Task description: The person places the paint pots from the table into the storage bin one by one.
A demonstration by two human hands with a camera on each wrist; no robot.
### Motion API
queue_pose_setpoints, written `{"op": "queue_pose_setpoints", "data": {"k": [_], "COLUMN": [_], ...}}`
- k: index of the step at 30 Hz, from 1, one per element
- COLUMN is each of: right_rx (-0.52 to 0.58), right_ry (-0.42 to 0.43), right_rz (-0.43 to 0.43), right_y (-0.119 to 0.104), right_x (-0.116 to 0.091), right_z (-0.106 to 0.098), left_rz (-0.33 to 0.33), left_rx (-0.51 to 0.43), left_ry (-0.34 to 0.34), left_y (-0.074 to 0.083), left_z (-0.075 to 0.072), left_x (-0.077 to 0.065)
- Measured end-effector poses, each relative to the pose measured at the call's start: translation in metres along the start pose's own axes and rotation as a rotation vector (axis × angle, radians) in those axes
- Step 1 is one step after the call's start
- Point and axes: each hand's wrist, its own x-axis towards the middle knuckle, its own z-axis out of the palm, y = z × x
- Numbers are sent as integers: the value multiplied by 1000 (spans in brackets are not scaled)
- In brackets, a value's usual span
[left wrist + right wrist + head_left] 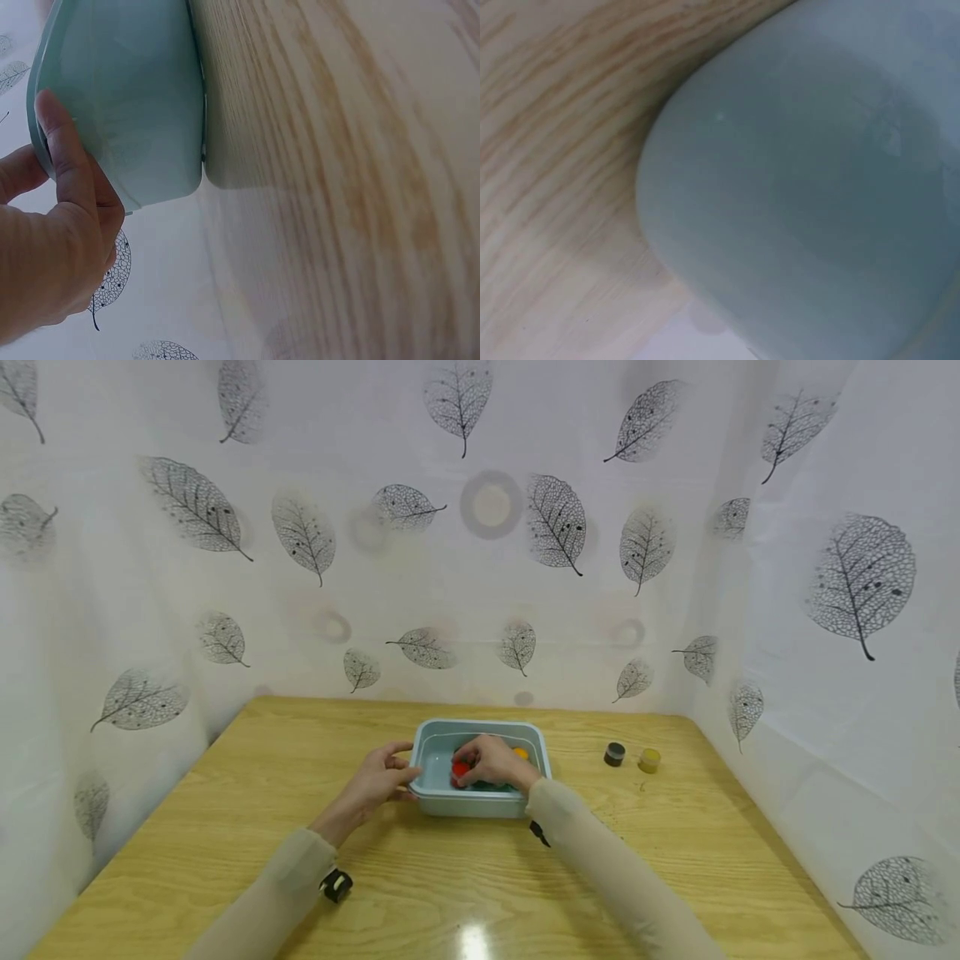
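A light blue plastic bin (471,806) sits on the wooden table. My left hand (375,779) pinches its left rim, thumb on one side and fingers on the other; the left wrist view shows this hand (71,187) against the bin wall (142,97) up close. Inside the bin, my right hand (492,760) grips a small red paint pot (460,771) between thumb and fingers. An orange round item (521,752) lies behind that hand, and dark green things beneath it are mostly covered. Only the bin's outer wall (780,195) fills the right wrist view; the right hand is out of that frame.
Right of the bin, a small dark pot (614,754) and a yellow pot (649,761) stand on the wooden table (465,877). Small dark specks lie on the wood near them. A white leaf-print curtain (480,585) surrounds the table's back and sides.
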Motion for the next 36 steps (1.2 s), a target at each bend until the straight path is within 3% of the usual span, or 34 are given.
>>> {"op": "queue_pose_setpoints", "data": {"k": [10,19,29,36], "right_rx": [4,23,202,286], "right_ry": [1,-11,-47,-55], "right_rz": [29,0,-21,-53], "right_y": [-2,-3,7,18], "right_x": [0,0,-8,-20], "right_z": [0,-2,-11,-32], "left_rz": [-5,1,-14,-12], "left_rx": [-23,-19,-29,-25], "left_ry": [-10,3,20,18], "left_y": [-1,-2,-3,-1], "left_z": [0,-3,-1,2], "left_x": [1,-1,0,1]}}
